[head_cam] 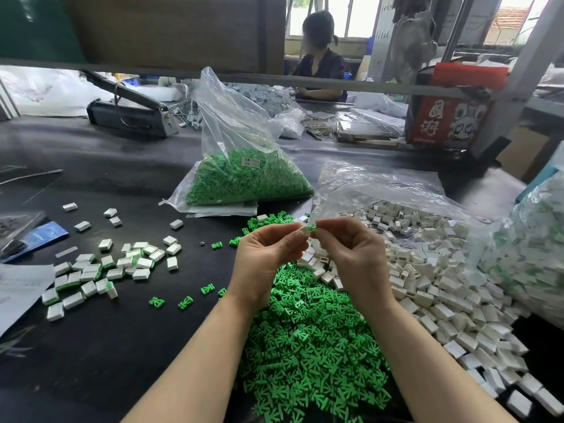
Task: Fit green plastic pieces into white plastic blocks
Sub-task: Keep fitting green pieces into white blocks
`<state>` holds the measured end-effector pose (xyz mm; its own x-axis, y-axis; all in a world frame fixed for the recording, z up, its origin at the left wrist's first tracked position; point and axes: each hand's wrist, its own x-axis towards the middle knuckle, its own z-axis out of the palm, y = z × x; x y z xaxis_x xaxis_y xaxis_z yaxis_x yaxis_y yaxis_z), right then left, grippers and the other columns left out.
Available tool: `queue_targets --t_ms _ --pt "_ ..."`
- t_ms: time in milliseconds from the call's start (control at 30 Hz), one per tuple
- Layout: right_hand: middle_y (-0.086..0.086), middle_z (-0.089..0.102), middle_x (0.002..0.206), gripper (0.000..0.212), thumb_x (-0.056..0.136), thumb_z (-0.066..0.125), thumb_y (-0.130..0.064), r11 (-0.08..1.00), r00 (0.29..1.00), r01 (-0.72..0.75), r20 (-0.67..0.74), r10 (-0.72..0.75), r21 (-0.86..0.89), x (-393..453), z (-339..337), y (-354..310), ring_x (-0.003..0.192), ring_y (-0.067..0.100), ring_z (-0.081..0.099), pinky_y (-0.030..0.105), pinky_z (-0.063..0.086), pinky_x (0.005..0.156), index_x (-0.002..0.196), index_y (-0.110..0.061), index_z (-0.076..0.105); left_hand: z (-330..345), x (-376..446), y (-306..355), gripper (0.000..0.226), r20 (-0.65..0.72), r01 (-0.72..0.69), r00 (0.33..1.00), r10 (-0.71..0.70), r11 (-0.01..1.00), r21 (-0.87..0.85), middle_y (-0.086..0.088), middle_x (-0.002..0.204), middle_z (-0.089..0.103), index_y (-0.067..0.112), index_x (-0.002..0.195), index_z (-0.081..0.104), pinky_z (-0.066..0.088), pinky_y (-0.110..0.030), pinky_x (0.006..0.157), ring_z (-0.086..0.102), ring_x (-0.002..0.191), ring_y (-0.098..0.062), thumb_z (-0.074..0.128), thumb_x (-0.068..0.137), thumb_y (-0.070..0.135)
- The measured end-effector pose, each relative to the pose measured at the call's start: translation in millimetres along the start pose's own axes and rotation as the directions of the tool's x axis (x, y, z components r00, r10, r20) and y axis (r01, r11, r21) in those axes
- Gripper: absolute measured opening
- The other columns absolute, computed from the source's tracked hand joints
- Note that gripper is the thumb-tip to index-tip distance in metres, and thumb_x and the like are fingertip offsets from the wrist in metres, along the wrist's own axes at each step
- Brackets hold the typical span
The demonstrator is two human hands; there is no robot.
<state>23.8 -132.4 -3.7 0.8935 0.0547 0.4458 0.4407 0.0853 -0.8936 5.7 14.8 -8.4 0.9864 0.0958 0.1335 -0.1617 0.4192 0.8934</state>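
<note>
Green plastic piece, pinched in the right hand, points left at the open end of a small white plastic block pinched in the left hand; both lie crosswise above the loose green-piece heap. Beyond that heap, black tabletop lies bare toward the clear bag of green pieces.

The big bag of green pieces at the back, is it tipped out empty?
No, the clear bag sits on the dark table with its bottom part packed full of green pieces.
</note>
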Motion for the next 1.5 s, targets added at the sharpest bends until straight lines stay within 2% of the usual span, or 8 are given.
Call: queue_targets --t_ms 167,367,700,833,1033,1167,1267,1500 --pt "0.005 0.076 0.093 0.019 0.083 0.071 0.001 1.0 0.999 0.023 0.022 -0.023 0.012 0.4 -0.3 0.6 0.087 0.019 0.074 0.025 0.058 0.079 0.098 -0.011 0.073 -2.5 0.3 1.5 0.024 -0.006 -0.024 1.0 0.024 1.0 0.01 -0.011 0.084 0.076 0.015 0.086 0.08 0.056 -0.023 0.064 0.072 0.073 -0.018 0.083 0.063 0.023" --pt "0.003 0.076 0.084 0.012 0.079 0.076 -0.003 1.0 1.0 0.025 0.001 -0.025 0.0 0.5 -1.0 0.2 0.077 0.016 0.072 0.021 0.056 0.073 0.089 -0.011 0.074 -2.5 -0.5 -0.5 0.018 -0.009 -0.077 0.997 0.078 0.992 0.1 -0.013 0.083 0.076 0.013 0.088 0.079 0.056 -0.024 0.067 0.072 0.074 -0.02 0.08 0.07 0.014" --pt "0.008 0.074 0.077 0.006 0.079 0.078 -0.004 0.991 0.998 0.048 0.038 -0.043 -0.122 3.6 -5.3 0.1 0.072 0.029 0.07 0.033 0.061 0.07 0.084 -0.006 0.073 -1.6 -1.5 -1.8 0.016 -0.016 -0.137 0.99 0.141 0.976 0.167 -0.012 0.083 0.076 0.003 0.093 0.076 0.056 -0.022 0.067 0.071 0.072 -0.018 0.076 0.077 0.002" --pt "0.005 0.074 0.076 0.007 0.079 0.078 -0.006 0.981 0.996 0.078 0.045 -0.071 -0.177 3.7 -5.4 2.4 0.071 0.024 0.072 0.031 0.06 0.069 0.084 -0.007 0.074 -2.5 -1.2 -2.9 0.015 -0.024 -0.139 0.989 0.145 0.975 0.171 -0.011 0.082 0.076 0.003 0.092 0.076 0.055 -0.021 0.067 0.071 0.072 -0.017 0.077 0.077 0.002" --pt "0.002 0.075 0.077 0.007 0.081 0.077 -0.008 0.975 0.994 0.104 0.042 -0.098 -0.195 4.3 -2.1 2.4 0.07 0.016 0.071 0.024 0.058 0.066 0.087 -0.006 0.075 -2.7 1.2 -2.0 0.015 -0.005 -0.093 0.995 0.095 0.98 0.175 -0.012 0.08 0.075 0.013 0.088 0.077 0.054 -0.021 0.063 0.069 0.07 -0.017 0.079 0.074 0.017" --pt "-0.001 0.075 0.081 0.01 0.082 0.077 -0.009 0.954 0.989 0.146 0.024 -0.145 -0.26 3.4 -0.7 3.4 0.073 0.013 0.072 0.026 0.059 0.067 0.091 -0.009 0.076 -5.3 3.5 -2.5 0.013 -0.018 -0.094 0.995 0.102 0.965 0.243 -0.012 0.079 0.075 0.012 0.091 0.078 0.053 -0.02 0.062 0.069 0.068 -0.016 0.077 0.078 0.015" --pt "-0.005 0.074 0.082 0.011 0.082 0.077 -0.011 0.918 0.976 0.211 0.03 -0.214 -0.335 1.9 0.4 4.2 0.072 0.009 0.07 0.019 0.056 0.065 0.093 -0.014 0.075 -3.1 4.2 -5.2 0.011 -0.043 -0.092 0.993 0.107 0.957 0.274 -0.014 0.08 0.075 0.01 0.095 0.077 0.055 -0.023 0.065 0.069 0.07 -0.017 0.075 0.084 0.012" --pt "-0.005 0.074 0.082 0.012 0.081 0.077 -0.016 0.877 0.959 0.273 0.043 -0.279 -0.396 0.6 0.2 4.7 0.071 0.008 0.07 0.018 0.055 0.062 0.092 -0.01 0.076 1.4 3.0 -6.4 0.015 -0.09 -0.078 0.991 0.102 0.966 0.246 -0.012 0.083 0.076 0.005 0.102 0.074 0.054 -0.019 0.068 0.072 0.077 -0.016 0.071 0.088 0.008"
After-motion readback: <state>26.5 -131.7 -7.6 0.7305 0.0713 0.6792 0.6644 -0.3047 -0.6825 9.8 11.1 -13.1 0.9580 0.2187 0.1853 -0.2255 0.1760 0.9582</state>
